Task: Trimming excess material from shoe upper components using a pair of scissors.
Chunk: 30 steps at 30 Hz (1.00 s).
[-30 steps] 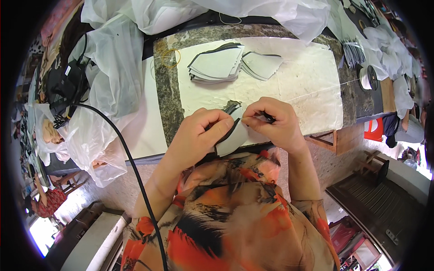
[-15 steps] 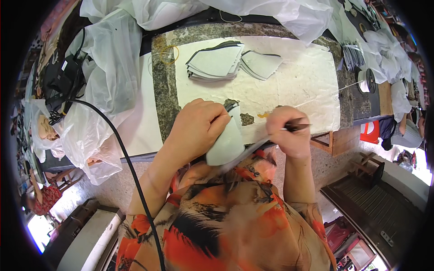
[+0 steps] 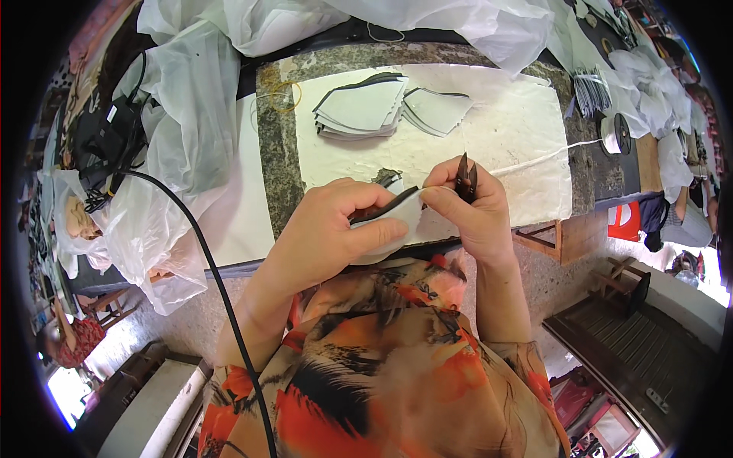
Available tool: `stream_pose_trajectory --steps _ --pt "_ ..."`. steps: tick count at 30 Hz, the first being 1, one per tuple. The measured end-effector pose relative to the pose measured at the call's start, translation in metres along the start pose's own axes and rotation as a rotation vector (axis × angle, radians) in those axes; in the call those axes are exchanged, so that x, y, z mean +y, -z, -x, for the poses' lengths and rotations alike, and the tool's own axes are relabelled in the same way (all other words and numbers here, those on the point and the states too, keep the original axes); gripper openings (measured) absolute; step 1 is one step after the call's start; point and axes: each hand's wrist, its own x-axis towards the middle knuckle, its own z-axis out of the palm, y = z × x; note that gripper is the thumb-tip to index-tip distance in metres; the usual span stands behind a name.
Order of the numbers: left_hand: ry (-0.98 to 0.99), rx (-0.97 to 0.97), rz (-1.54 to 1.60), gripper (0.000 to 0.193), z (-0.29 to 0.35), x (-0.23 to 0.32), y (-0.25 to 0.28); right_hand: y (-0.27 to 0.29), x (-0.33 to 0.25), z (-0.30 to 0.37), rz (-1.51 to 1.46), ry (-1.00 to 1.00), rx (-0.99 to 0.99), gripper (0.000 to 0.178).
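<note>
My left hand (image 3: 336, 229) is closed on a white curved cut piece (image 3: 382, 248) with a black edge, thumb on top, tilted above the table's front edge. With thumb and forefinger, my right hand (image 3: 473, 206) pinches at that piece's right corner. Dark thread snips (image 3: 466, 179) are tucked in the same hand, blades pointing up and away. A narrow white tape (image 3: 534, 156) runs from a spool (image 3: 615, 136) at the right to my right hand; its end is hidden by the fingers.
Stacked white cut pieces (image 3: 359, 111) lie on the pale paper sheet (image 3: 519, 107), a smaller stack (image 3: 439, 111) beside them. Clear plastic bags (image 3: 191, 114) crowd the left and back. A black cable (image 3: 210, 256) crosses at left. A wooden stool (image 3: 561, 238) stands under the table's right side.
My right hand has come left and up to the piece, and the snips have turned to point upward. My left hand has tilted the piece, so its black edge shows.
</note>
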Motion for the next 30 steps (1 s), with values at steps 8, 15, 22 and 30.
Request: stream_pose_trajectory --steps 8,15,22,30 --pt "0.185 -0.008 0.109 0.024 -0.001 -0.005 0.002 0.007 -0.019 -0.003 0.394 0.060 -0.052 0.016" --pt "0.208 0.054 0.193 0.025 0.004 -0.010 0.001 0.008 -0.027 -0.005 0.416 0.008 -0.132 0.011" --pt "0.183 0.133 0.171 0.020 0.002 -0.012 -0.004 0.001 -0.031 0.000 0.313 -0.045 -0.154 0.007" --pt "0.240 0.083 0.161 0.017 0.000 -0.008 -0.001 0.004 -0.029 -0.002 0.262 -0.094 -0.112 0.006"
